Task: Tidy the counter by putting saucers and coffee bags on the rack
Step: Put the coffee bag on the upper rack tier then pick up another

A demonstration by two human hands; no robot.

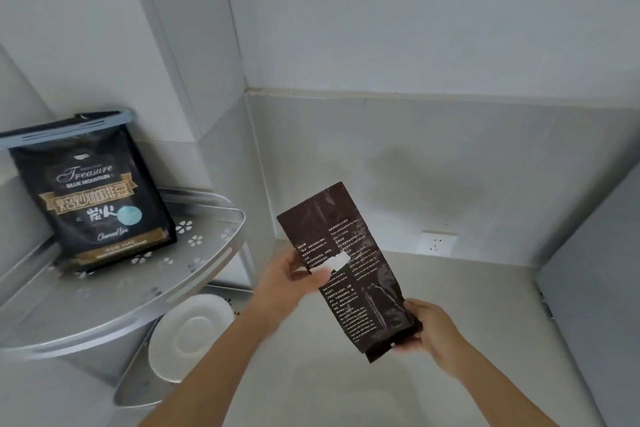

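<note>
I see a grey metal corner rack (207,253) at nine o'clock, its shelves curved and punched with small flower-shaped holes. On the upper shelf stands a black coffee bag (93,198) with gold and white lettering, upright and leaning slightly back toward the wall, its top closed by a pale blue clip (65,130). On the lower shelf lies a round white saucer (190,329), smooth and glossy, with a shallow ring in its middle.

Over the pale counter (467,305), near the middle of my view, both hands hold a second bag (353,270): dark brown, flat, long and narrow, shiny and creased, printed with white text. Its long axis runs from eleven o'clock down to five o'clock, the serrated sealed end pointing up toward the wall. My left hand (294,284) pinches its left edge about midway, thumb on the printed face. My right hand (433,329) grips the folded bottom end. A white wall socket (437,243) sits at the counter's back edge, at about two o'clock.
</note>
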